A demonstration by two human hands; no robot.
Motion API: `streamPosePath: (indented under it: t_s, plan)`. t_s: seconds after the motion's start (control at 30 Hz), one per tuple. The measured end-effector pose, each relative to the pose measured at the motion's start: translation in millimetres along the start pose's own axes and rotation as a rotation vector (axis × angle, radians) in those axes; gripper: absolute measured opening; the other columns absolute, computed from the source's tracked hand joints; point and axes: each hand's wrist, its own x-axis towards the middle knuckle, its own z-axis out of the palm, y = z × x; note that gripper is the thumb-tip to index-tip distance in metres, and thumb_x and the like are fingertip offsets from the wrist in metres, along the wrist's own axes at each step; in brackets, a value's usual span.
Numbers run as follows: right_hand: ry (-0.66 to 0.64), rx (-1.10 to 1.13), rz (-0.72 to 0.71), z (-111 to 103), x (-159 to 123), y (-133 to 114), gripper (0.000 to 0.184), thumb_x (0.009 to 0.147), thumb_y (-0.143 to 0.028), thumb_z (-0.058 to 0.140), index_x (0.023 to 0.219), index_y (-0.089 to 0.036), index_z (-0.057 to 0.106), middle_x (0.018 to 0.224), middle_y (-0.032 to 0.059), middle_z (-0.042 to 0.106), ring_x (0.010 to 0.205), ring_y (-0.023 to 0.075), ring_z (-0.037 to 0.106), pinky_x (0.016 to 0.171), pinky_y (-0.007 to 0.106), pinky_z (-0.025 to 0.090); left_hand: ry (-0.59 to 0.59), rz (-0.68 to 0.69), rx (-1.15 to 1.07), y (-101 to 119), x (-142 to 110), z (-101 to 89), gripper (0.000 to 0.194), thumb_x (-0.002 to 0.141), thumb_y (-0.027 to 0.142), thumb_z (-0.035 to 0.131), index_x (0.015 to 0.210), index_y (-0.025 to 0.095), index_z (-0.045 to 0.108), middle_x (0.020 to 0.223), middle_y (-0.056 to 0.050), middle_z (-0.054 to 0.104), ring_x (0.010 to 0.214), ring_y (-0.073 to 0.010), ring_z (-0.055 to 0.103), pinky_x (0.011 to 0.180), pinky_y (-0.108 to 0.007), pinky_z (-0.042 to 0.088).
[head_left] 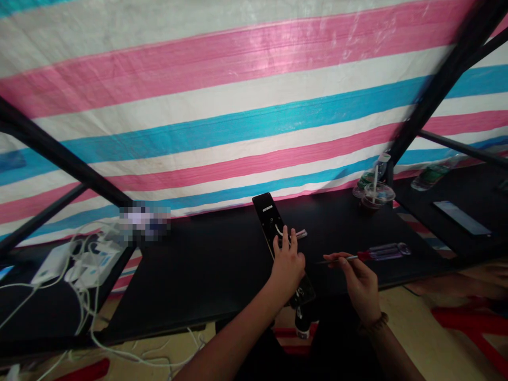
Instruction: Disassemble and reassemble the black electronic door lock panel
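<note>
A pixelated patch (145,220) hides whatever lies there; the left hand (288,262) covers part of the black device (266,214)

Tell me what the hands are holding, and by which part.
The left hand grips a long black handheld device around its middle; the right hand pinches a thin screwdriver by its metal shaft.

Black remote control (266,216), tilted (curved white mark on face); red-handled screwdriver (365,256) pinched, shaft leftward.
</note>
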Motion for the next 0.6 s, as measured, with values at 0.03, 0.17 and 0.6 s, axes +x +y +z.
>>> streamPosePath:
  t_s: [0.03,0.17,0.6]
  plan:
    - [0.008,0.003,0.003,-1,0,1,0.025,0.092,-0.040,0.061,0.092,-0.017,0.072,0.096,0.0102,0.077,0.081,0.0221,0.073,0.075,0.035,0.061,-0.011,0.021,0.000,-1,1,-0.2,0.013,0.068,0.020,0.077,0.077,0.013,0.072,0.152,-0.025,0.040,0.145,-0.0504,0.021,0.108,-0.071,0.027]
    - [0.041,0.008,0.010,-6,3,3,0.026,0.090,-0.042,0.063,0.090,-0.017,0.071,0.093,0.0107,0.078,0.077,0.0226,0.073,0.072,0.036,0.062,-0.027,0.078,-0.023,-5,3,-2.8,0.010,0.071,0.021,0.075,0.078,0.015,0.072,0.151,-0.022,0.043,0.147,-0.0467,0.021,0.110,-0.071,0.025]
    - [0.021,0.008,0.023,-12,0,17,0.028,0.091,-0.042,0.061,0.092,-0.016,0.071,0.097,0.0118,0.077,0.081,0.0231,0.073,0.075,0.038,0.062,-0.026,0.164,0.097,-5,3,-4.8,0.009,0.081,0.018,0.064,0.081,0.014,0.071,0.151,-0.023,0.043,0.145,-0.0431,0.028,0.107,-0.069,0.031]
